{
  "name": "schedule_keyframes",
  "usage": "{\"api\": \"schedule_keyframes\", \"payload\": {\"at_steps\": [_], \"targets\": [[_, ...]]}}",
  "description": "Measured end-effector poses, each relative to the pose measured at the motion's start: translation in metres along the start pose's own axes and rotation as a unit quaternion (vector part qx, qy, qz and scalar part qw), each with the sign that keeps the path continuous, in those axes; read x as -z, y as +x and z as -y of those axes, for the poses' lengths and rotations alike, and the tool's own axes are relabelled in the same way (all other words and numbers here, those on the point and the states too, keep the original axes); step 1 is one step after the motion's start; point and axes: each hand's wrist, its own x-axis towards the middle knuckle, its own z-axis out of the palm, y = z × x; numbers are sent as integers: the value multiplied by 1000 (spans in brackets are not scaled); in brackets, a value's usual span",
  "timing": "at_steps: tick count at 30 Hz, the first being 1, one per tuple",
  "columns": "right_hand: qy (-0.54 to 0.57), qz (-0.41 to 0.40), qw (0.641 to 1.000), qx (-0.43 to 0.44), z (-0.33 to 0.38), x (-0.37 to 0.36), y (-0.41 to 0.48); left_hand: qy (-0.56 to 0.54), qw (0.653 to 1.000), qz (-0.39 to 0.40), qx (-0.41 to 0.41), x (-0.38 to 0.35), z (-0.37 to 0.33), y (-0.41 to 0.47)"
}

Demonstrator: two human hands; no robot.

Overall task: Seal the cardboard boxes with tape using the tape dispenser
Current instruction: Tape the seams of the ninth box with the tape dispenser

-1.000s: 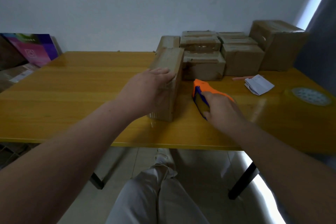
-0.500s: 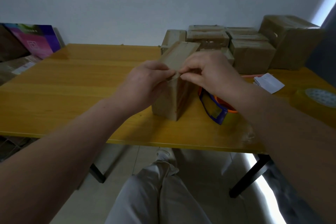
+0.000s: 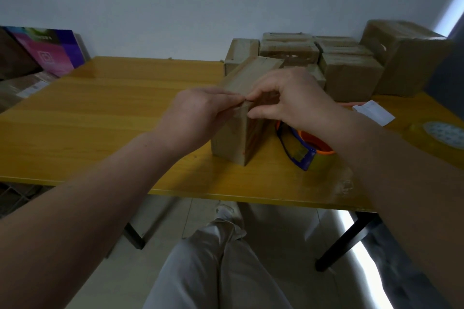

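Right hand (image 3: 293, 97) has been taken off the tape dispenser (image 3: 303, 150) and brought to the cardboard box (image 3: 231, 138).
The box is stood upright on the bench (image 3: 100, 120), just left of the dispenser, which is left lying free. It is judged light and stiff, its taped faces probably slick, so it is best held across its sides. Its top edge is pinched by the left hand (image 3: 200, 113) and by the right hand's curled thumb and forefinger.

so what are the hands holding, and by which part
The left hand and right hand both pinch the cardboard box at its near top corner; the tape dispenser lies unheld.
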Motion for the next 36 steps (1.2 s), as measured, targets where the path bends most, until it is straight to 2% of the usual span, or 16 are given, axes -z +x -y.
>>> {"api": "schedule_keyframes", "payload": {"at_steps": [6, 12, 16, 22, 27, 36], "targets": [[-9, -7, 1000, -15, 6, -1, 0, -14, 1000, -14, 2, 3, 2, 1], [-57, -83, 995, -12, 10, -15, -4, -20, 1000, -14, 17, 5, 3, 3], [-69, -104, 992, -12, 12, -22, -5, -23, 999, -6, 37, 6, 4, 4], [-93, -132, 986, 33, 13, -32, -10, -22, 999, -5, 34, 11, -1, 6], [-146, -187, 968, 87, 19, -36, -11, -14, 999, -3, 48, 11, -4, 5], [-239, -215, 935, 149, 18, -40, -15, -51, 995, -11, 80, 6, 1, -1]]}}
